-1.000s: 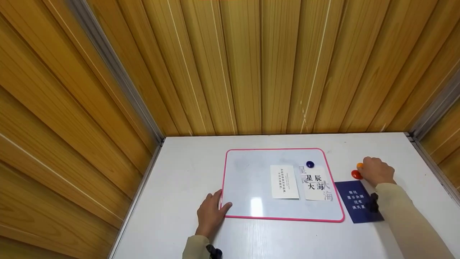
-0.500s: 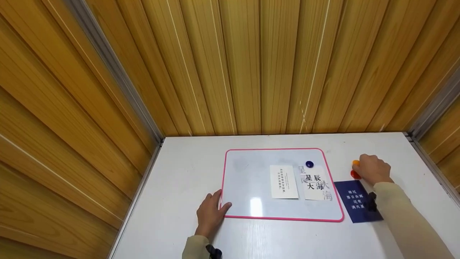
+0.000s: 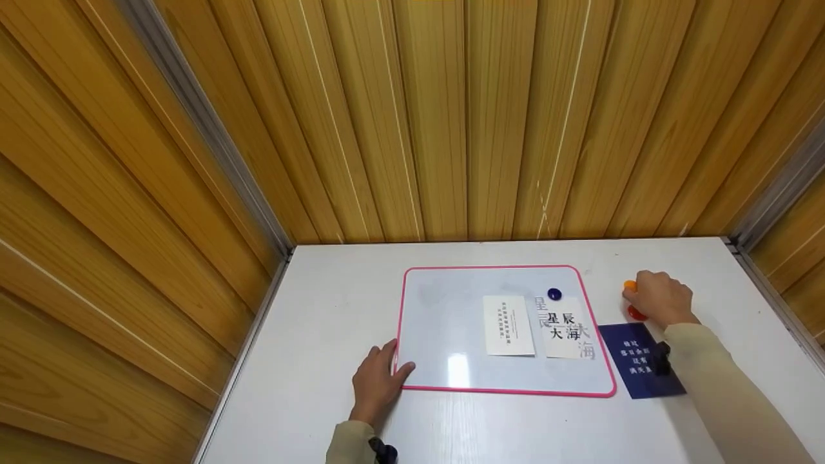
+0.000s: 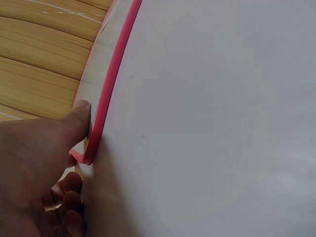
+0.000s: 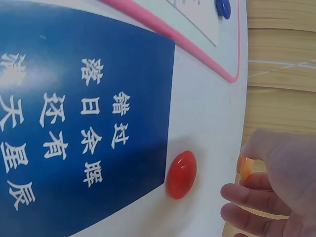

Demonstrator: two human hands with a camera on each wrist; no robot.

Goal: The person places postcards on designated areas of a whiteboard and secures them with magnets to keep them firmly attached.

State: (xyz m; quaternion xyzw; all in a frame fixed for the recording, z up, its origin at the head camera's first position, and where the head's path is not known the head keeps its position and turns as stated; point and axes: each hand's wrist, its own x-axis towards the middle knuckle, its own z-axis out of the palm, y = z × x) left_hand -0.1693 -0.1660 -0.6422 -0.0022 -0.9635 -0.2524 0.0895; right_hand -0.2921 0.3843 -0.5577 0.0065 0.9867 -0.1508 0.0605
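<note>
From the head camera, the left hand (image 3: 375,383) is resting on the white table (image 3: 322,303), its thumb lying against the near left corner of the pink-rimmed whiteboard (image 3: 445,309); its fingers are lying relaxed and grasping nothing. On the whiteboard a small white card (image 3: 508,325) with print too small to read is lying beside a second card (image 3: 562,327) reading "星辰大海" in black, with grey copies of those characters showing around it. A blue magnet (image 3: 553,294) is sitting at that card's top edge. Off the whiteboard's right side, the right hand (image 3: 659,298) is pinching an orange magnet (image 3: 630,285) in curled fingers, and a red magnet (image 3: 636,314) is lying just beside the hand, near the top of a navy card (image 3: 635,361) printed with white characters.

From the left wrist, the thumb (image 4: 79,121) is pressing against the pink rim (image 4: 106,98) at the corner, the other fingers lying loosely curled below.

From the right wrist, the navy card (image 5: 74,123) is reading "错过落日余晖 还有满天星辰" in white. The red magnet (image 5: 181,174) is lying on the table, touching the card's edge. The orange magnet (image 5: 245,168) is sitting between the fingertips of the right hand (image 5: 276,187).
</note>
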